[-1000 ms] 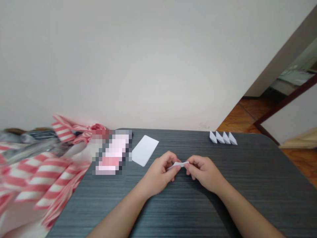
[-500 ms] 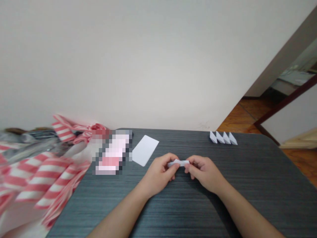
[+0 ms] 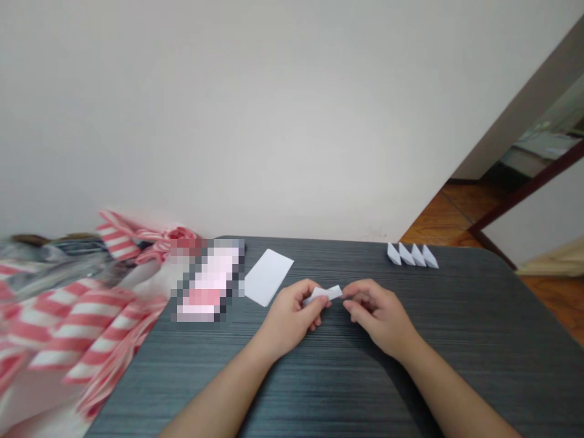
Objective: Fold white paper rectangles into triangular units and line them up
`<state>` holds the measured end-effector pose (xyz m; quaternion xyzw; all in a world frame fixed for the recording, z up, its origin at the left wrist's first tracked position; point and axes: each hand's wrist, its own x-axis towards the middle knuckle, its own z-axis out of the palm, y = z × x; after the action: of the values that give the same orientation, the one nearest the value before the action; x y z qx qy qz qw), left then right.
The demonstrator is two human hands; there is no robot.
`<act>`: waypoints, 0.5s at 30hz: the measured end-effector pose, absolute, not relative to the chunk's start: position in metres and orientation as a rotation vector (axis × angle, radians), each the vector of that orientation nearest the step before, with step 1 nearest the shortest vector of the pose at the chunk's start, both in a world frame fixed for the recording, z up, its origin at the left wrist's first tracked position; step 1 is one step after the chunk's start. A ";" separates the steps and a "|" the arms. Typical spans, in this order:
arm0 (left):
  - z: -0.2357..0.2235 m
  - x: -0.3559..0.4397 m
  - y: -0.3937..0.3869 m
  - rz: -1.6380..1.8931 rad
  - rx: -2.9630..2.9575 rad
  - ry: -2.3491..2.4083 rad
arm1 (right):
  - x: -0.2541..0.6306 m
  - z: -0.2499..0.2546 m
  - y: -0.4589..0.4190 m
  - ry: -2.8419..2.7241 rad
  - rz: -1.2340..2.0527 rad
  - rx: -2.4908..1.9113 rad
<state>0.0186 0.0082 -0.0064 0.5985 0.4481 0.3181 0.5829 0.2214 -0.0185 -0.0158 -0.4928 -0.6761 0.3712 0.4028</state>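
A small piece of folded white paper (image 3: 334,292) is pinched between the thumb and fingers of my left hand (image 3: 294,313), above the middle of the table. Its free end points right and tilts a little upward. Just to the right, my right hand (image 3: 376,313) has its thumb and forefinger apart, with nothing between them; the fingertips are close to the paper's free end. Part of the paper is hidden behind my left fingers. Several folded white paper pieces (image 3: 412,255) stand in a row at the table's back right. A stack of flat white paper sheets (image 3: 268,277) lies left of my hands.
The dark wood-grain table (image 3: 292,389) has its back edge near a pale wall (image 3: 283,121). A blurred-out pink and white rectangular object (image 3: 210,280) lies at the table's left. Red-and-white striped cloth (image 3: 68,316) is heaped beyond the left edge.
My right hand has let go of the folded paper and opened, moving slightly right. The paper's right end now tilts upward in my left hand.
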 end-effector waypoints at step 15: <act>-0.012 0.019 0.008 0.779 1.405 1.027 | 0.224 -0.009 -0.017 -1.952 0.677 -1.127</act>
<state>0.0189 0.0076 -0.0124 0.6008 0.4392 0.3332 0.5789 0.2242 -0.0170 -0.0093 -0.4421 -0.7657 0.2656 0.3842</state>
